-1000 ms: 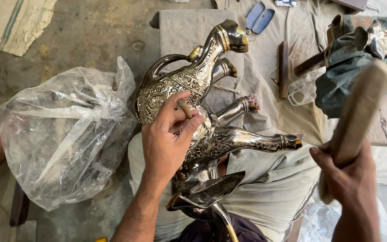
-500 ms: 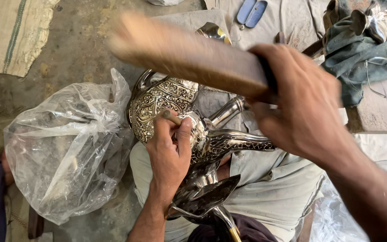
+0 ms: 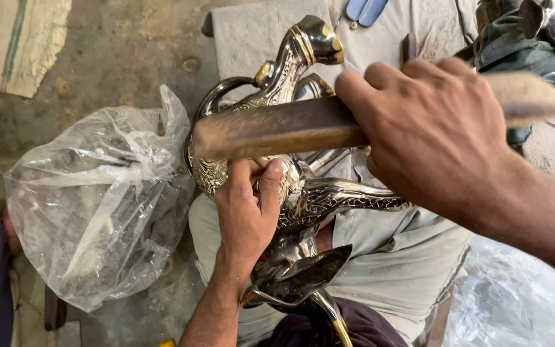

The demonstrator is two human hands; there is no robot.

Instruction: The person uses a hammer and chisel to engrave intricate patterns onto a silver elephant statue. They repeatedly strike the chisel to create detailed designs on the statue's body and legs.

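Observation:
An ornate silver and gold metal ewer (image 3: 271, 96) with engraved patterns lies on my lap over a pale cloth (image 3: 393, 257). My left hand (image 3: 248, 205) presses on its engraved body, fingers pinched together on something small that I cannot make out. My right hand (image 3: 431, 128) grips a thick wooden stick (image 3: 277, 128) and holds it level just above the ewer and the left hand. A dark polished metal piece (image 3: 300, 273) sticks out below the left wrist.
A crumpled clear plastic bag (image 3: 97, 199) lies on the concrete floor at the left. More clear plastic (image 3: 515, 302) sits at the lower right. A green cloth with shiny metal parts (image 3: 534, 38) is at the top right, a blue object (image 3: 364, 9) at the top.
My right hand swung the wooden stick from upright at the far right to across and over the ewer. The left hand stayed on the ewer's body.

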